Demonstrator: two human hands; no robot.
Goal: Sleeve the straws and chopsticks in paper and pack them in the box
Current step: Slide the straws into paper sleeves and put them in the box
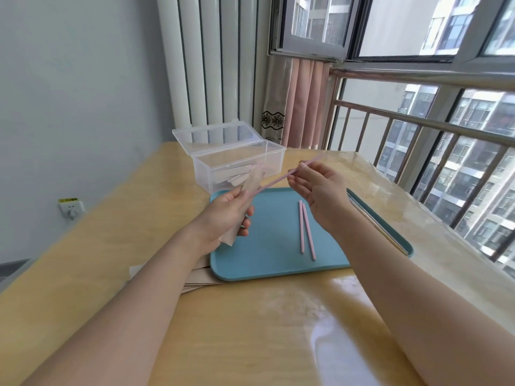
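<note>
My left hand (pixel 227 215) holds a brown paper sleeve (pixel 248 188) upright above the left edge of the blue tray (pixel 264 263). A pink straw (pixel 278 179) is pinched in my right hand (pixel 320 190), and its lower end touches the sleeve's mouth. Two more pink straws (pixel 306 229) lie side by side on the tray. Behind my hands a clear plastic box (pixel 273 157) stands with its lid open, and several filled paper sleeves are inside it.
A stack of flat paper sleeves (pixel 200 277) lies on the wooden table (pixel 250 330), partly under my left forearm. Thin sticks, perhaps chopsticks (pixel 373 221), rest along the tray's right rim. A metal railing (pixel 418 126) and window stand at the right.
</note>
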